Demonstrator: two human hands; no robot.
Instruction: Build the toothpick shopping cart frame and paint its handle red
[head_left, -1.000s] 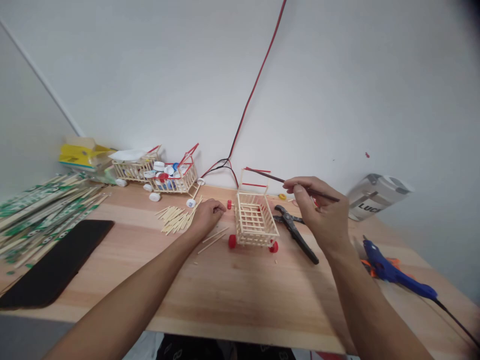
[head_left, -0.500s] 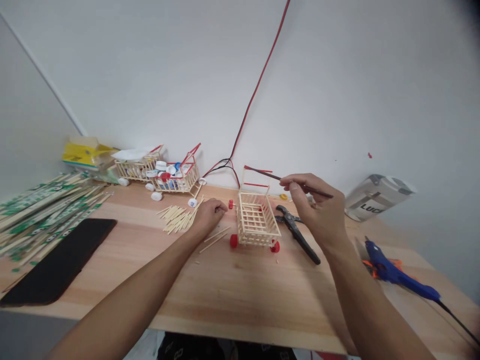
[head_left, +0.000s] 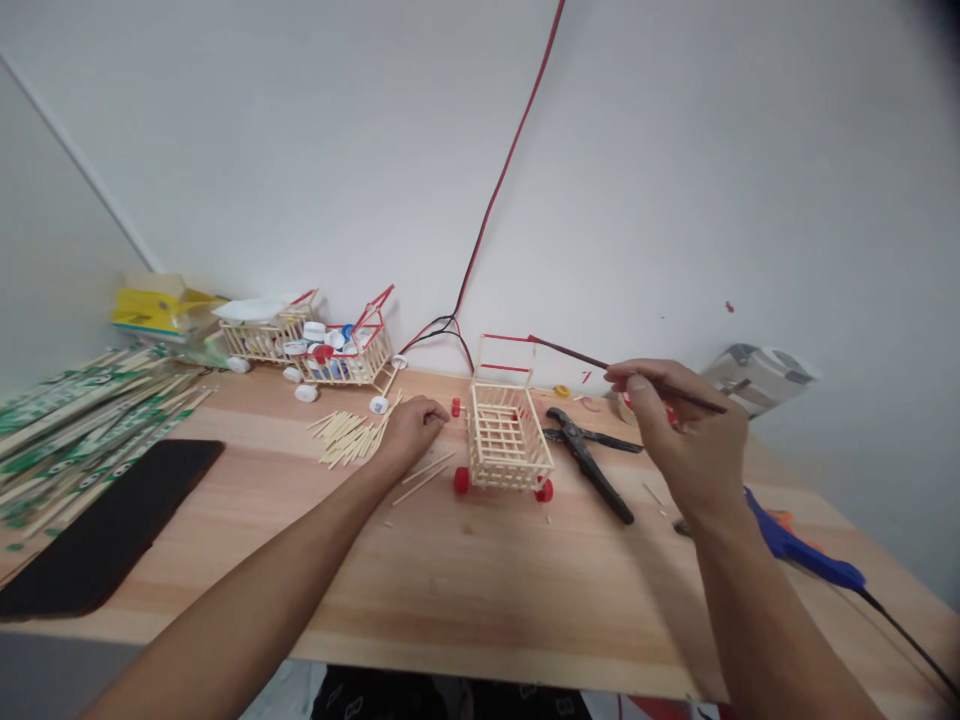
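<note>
Pinches brush (head_left: 574,353) in right hand (head_left: 675,420), now shifted to mid-frame bar's (head_left: 504,338) right end, likely completing a pass, and curls left hand (head_left: 414,430), perhaps empty.

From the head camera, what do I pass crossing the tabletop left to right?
Black mat, pile of short sticks, left grip, red-wheeled cart, pliers, right grip holding a thin brush, blue glue gun.

Left hand (head_left: 409,434) low, fingers loosely curled, fingertips hard to make out; right hand (head_left: 688,428) raised, thumb and fingers pinched; both forearms (head_left: 259,585) angled inward
</note>
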